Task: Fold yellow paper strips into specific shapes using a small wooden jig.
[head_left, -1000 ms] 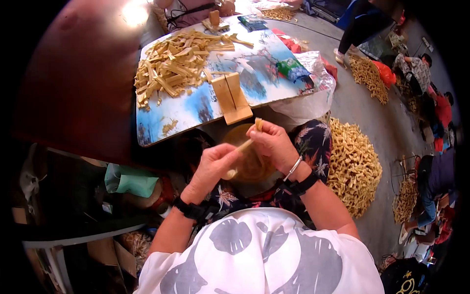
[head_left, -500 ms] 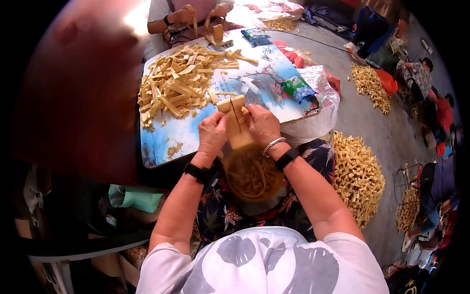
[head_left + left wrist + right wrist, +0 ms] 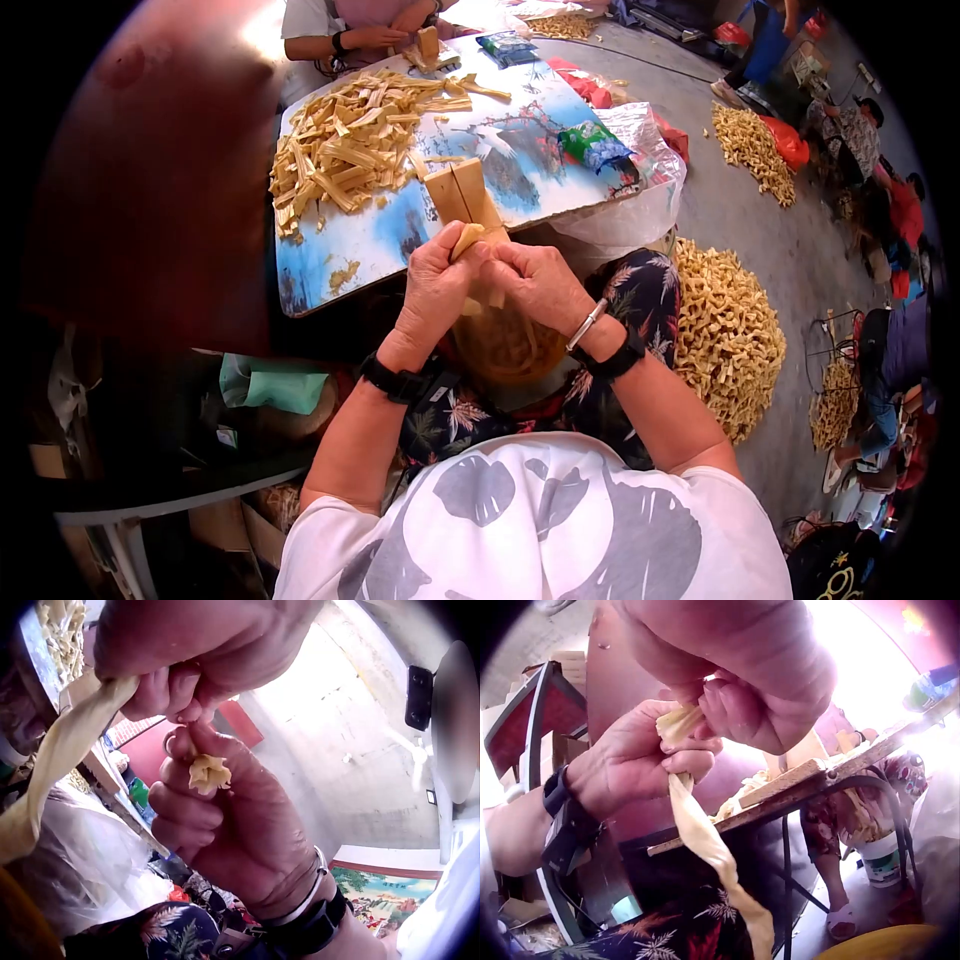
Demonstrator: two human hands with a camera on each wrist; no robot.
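Observation:
My left hand point(image 3: 432, 280) and right hand point(image 3: 545, 285) meet in front of my lap, fingertips together over a soft, pale yellow strip point(image 3: 705, 832). In the right wrist view, one folded end sticks up between the left thumb and fingers, and a long tail hangs below that hand. My right fingers pinch another part; its frilled tip point(image 3: 208, 774) shows in the left wrist view. The crossing of the strip is hidden behind the fingers. Just beyond the hands, a slotted wooden stand point(image 3: 465, 195) sits at the table edge.
A heap of similar strips point(image 3: 345, 140) covers the left of the painted table point(image 3: 520, 190). Below my hands is a yellow bowl point(image 3: 877, 941) with strips inside. Knotted pieces point(image 3: 725, 340) are piled on the floor at right. Another person's arm point(image 3: 375, 38) is across the table.
A second ago the hands held a strip between them over the bowl. Half a second ago they were forward at the stand's slot; now they are drawn back and close together with a strip.

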